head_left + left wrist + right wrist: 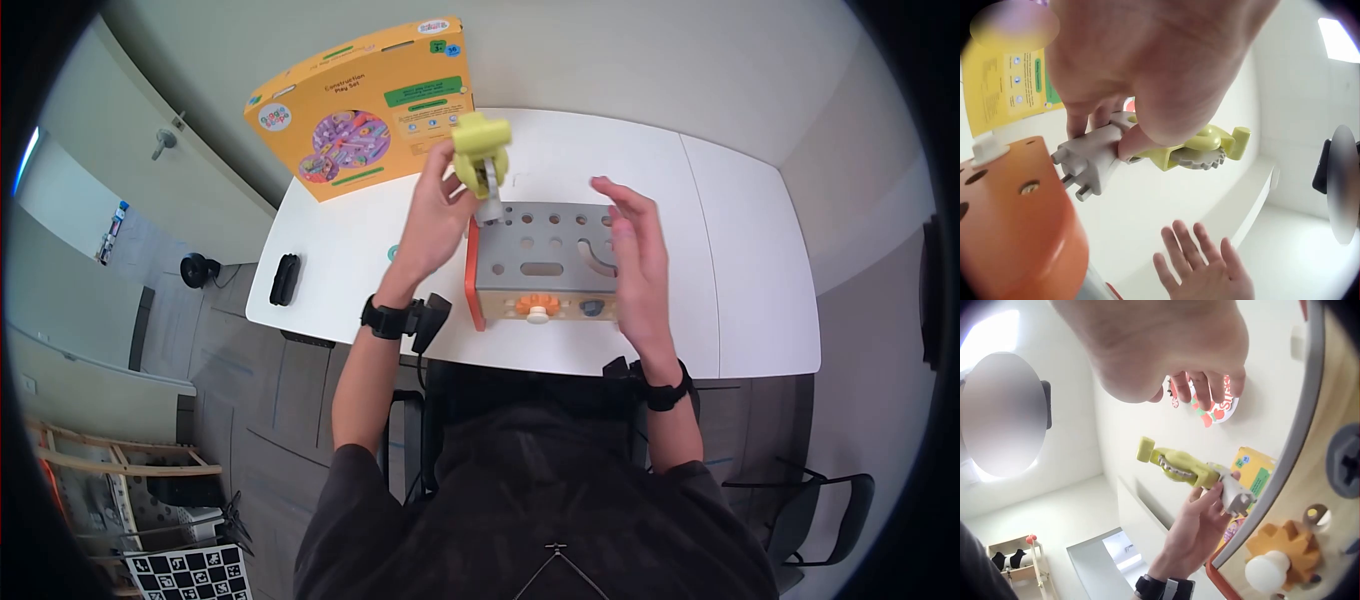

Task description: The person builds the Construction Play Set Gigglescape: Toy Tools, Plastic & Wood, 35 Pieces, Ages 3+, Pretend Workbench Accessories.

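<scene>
My left hand (432, 235) holds a yellow-green toy piece (481, 150) with a toothed grey wheel and a grey base (1094, 156) that has several short pegs. The thumb and fingers grip it where the green part meets the grey base. It is over the back left corner of a toy workbench (515, 245), whose grey top has round holes and slots. To the right, my right hand (642, 265) is raised above the bench's right side, fingers extended and holding nothing. An orange gear (1294, 550) with a white knob (1266, 572) sits on the bench's front.
An orange-yellow play set box (350, 120) stands at the back left of the white table (340, 250). A black case (285, 280) lies near the table's left edge. Close to my left wrist is a small teal piece (393, 253). The bench has an orange-red side panel (473, 275).
</scene>
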The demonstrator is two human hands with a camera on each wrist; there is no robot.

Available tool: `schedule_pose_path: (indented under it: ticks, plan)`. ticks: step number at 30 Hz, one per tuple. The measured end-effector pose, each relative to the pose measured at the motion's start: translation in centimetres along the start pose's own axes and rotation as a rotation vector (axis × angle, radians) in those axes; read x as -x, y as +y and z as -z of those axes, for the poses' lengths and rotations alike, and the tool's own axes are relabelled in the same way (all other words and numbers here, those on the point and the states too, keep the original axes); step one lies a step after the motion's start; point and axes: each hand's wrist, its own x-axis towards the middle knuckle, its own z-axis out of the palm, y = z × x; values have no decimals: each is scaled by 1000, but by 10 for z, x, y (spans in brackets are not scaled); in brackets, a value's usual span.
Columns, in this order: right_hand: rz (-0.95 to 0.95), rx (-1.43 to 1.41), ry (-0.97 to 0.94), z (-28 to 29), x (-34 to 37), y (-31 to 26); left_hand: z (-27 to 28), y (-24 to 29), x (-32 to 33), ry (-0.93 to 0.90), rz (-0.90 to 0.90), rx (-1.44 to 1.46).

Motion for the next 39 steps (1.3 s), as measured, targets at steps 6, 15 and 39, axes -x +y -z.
schedule_pose_path:
  ticks: [6, 15, 39]
  plan:
    - [-91, 47, -161, -25, -22, -15, -11, 0, 2, -70, 66, 68]
    - [56, 123, -323, -44, -51, -12, -2, 6, 7, -232, -58, -145]
    - [238, 391, -356, -49, -52, 7, 24, 1, 8, -339, 67, -257]
